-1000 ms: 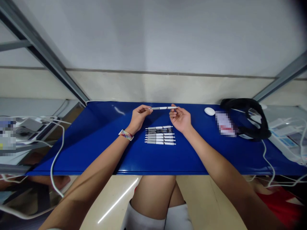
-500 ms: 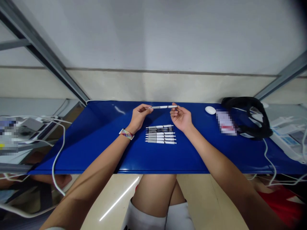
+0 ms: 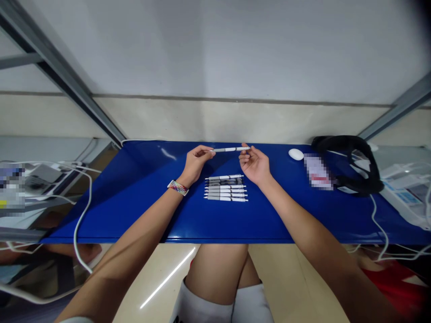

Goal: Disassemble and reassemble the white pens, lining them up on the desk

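Observation:
A white and grey pen (image 3: 230,149) is held level above the far part of the blue table (image 3: 141,202). My left hand (image 3: 195,165) pinches its left end between thumb and fingers. At the pen's right end, the thumb and fingertips of my right hand (image 3: 255,165) close on it, while the other fingers curl loosely. Just nearer to me lies a row of several similar pens (image 3: 225,190), side by side with their tips to the left. One pen in that row looks darker than the rest.
A white computer mouse (image 3: 296,154) and a blurred-out card (image 3: 318,172) lie to the right, beside a black strap-like headset (image 3: 365,157). White cables (image 3: 374,211) hang over the right edge. Grey metal posts (image 3: 77,85) flank the table, with a wall behind.
Both hands and the pen stay almost where they were; the pen's right end has risen very slightly. The row of pens is unchanged.

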The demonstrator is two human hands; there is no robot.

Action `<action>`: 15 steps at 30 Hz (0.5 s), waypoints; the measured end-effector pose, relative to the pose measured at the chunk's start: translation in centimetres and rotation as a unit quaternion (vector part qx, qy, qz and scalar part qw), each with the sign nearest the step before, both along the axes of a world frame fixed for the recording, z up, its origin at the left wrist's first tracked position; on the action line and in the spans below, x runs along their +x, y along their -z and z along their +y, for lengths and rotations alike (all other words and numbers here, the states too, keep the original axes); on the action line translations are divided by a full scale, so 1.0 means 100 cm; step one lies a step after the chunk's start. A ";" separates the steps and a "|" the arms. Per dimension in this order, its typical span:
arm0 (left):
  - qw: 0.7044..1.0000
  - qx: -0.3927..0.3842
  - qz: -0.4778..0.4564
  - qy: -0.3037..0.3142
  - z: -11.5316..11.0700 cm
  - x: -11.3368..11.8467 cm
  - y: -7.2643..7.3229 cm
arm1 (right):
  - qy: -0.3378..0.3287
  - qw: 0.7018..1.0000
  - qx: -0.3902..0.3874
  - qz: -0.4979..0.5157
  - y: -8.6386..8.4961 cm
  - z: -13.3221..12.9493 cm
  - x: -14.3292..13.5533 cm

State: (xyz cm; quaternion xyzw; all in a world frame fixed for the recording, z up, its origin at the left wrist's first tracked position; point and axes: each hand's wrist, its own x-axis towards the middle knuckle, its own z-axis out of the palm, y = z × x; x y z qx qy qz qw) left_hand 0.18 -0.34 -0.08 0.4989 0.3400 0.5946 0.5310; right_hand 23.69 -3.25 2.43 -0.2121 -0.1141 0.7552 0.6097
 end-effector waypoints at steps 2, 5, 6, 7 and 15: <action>1.000 0.001 -0.002 0.002 0.000 0.000 0.000 | 0.001 1.000 -0.004 -0.003 -0.001 0.000 -0.001; 1.000 -0.001 -0.004 0.004 0.000 0.000 0.000 | 0.002 1.000 -0.005 -0.003 -0.001 -0.001 0.000; 1.000 -0.002 -0.004 0.005 0.000 0.000 0.000 | -0.002 1.000 -0.003 -0.003 -0.001 -0.001 0.000; 1.000 -0.003 -0.005 0.004 0.000 0.000 0.000 | -0.006 1.000 0.000 -0.003 -0.001 -0.001 0.001; 1.000 -0.001 0.012 -0.001 -0.001 0.001 -0.001 | 0.007 0.999 0.009 -0.032 0.000 0.001 -0.001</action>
